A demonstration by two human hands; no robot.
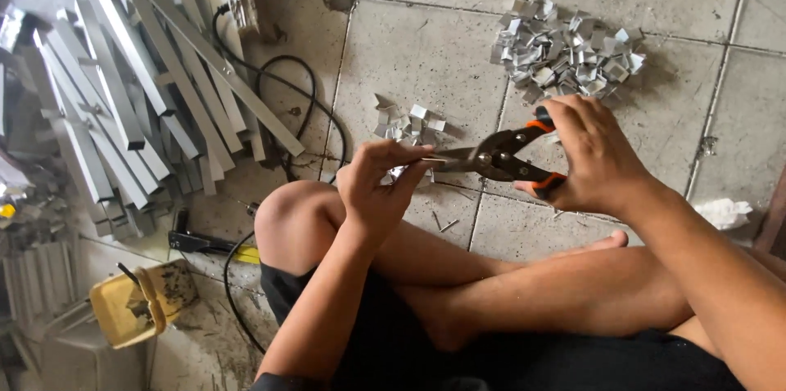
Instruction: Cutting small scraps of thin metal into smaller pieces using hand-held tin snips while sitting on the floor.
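Person sits cross-legged on tiled floor (426, 47). Right hand (594, 158) is wrapped closed around tin snips (499, 158), orange-tipped handles squeezed; left hand (377, 186) pinches a small metal piece (409, 163) at the blades, fingers steadying it for the cut. Two heaps of cut pieces: big pile (565, 51) ahead, smaller pile (405, 123) nearer. Stack of metal strips (139, 88) lies left within reach, too many to count. One yellow container (139, 302).

Your orange-handled snips (501, 155) lie level, blades leftward, biting what seems a small silvery metal piece (403, 170) above your knee.
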